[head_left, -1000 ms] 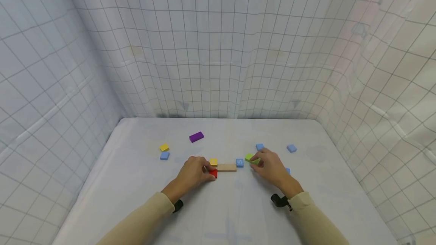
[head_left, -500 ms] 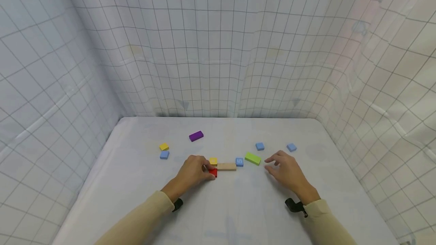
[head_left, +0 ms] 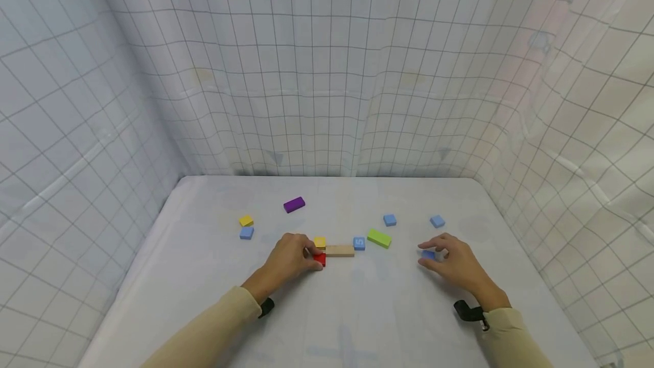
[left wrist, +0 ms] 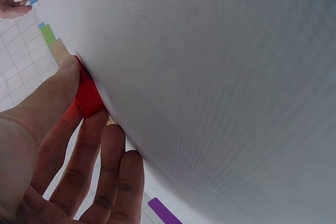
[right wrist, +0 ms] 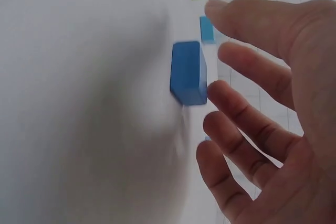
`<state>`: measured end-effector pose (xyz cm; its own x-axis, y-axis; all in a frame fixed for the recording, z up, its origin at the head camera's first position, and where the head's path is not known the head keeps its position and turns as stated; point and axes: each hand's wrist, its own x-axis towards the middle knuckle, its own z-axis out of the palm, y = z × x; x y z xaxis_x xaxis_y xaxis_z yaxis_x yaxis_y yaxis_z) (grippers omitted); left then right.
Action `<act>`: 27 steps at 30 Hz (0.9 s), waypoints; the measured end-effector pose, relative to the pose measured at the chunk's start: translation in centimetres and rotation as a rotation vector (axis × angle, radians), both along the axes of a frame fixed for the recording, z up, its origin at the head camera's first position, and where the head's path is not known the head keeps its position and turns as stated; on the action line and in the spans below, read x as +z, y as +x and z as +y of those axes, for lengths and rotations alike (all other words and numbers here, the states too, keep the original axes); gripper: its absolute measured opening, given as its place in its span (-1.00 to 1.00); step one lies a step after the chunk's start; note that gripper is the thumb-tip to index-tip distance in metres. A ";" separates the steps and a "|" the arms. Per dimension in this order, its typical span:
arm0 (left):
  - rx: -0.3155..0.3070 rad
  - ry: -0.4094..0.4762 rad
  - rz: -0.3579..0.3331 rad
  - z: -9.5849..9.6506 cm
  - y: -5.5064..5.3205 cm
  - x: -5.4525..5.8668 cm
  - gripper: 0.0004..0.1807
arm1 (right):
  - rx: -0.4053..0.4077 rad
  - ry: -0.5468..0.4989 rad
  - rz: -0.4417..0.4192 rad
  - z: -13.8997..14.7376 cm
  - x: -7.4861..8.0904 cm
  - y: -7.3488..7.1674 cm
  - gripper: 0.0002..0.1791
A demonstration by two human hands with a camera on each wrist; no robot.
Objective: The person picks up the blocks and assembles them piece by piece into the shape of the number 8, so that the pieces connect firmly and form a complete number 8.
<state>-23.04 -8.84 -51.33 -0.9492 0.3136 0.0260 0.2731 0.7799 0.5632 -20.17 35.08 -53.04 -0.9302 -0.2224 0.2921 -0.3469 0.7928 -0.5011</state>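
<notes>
My left hand (head_left: 292,257) pinches a red block (left wrist: 89,98) between thumb and fingers, down on the white tabletop. Just beyond it sits a yellow block (head_left: 319,242), and a bare wooden block (head_left: 340,251) runs to the right from the red one. A blue block marked with a 5 (head_left: 359,243) stands at the wooden block's far right corner. Over to the right, my right hand (head_left: 455,260) is spread around a blue block (right wrist: 188,72); thumb and fingers are apart, with the block in the space between them.
A lime green block (head_left: 379,238) lies between the numbered block and my right hand. Farther back are two blue blocks, one nearer the middle (head_left: 390,220) and one at right (head_left: 437,221). At left lie a purple block (head_left: 294,204), a yellow block (head_left: 246,220) and a blue block (head_left: 247,233).
My right hand has let go of the lime green block and moved right to the blue block. The left hand has stayed on the red block.
</notes>
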 end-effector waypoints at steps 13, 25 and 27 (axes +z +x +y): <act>-0.004 -0.003 0.000 0.0 0.0 0.2 -0.72 | 0.053 -0.073 -0.079 1.8 0.1 0.5 -0.71; -0.007 0.000 -0.003 0.0 0.1 0.2 -0.72 | 0.053 -0.113 -0.087 1.8 -0.1 0.6 -0.73; -0.009 0.000 -0.002 0.0 0.1 0.2 -0.72 | 0.050 -0.116 -0.089 1.8 -0.2 0.6 -0.74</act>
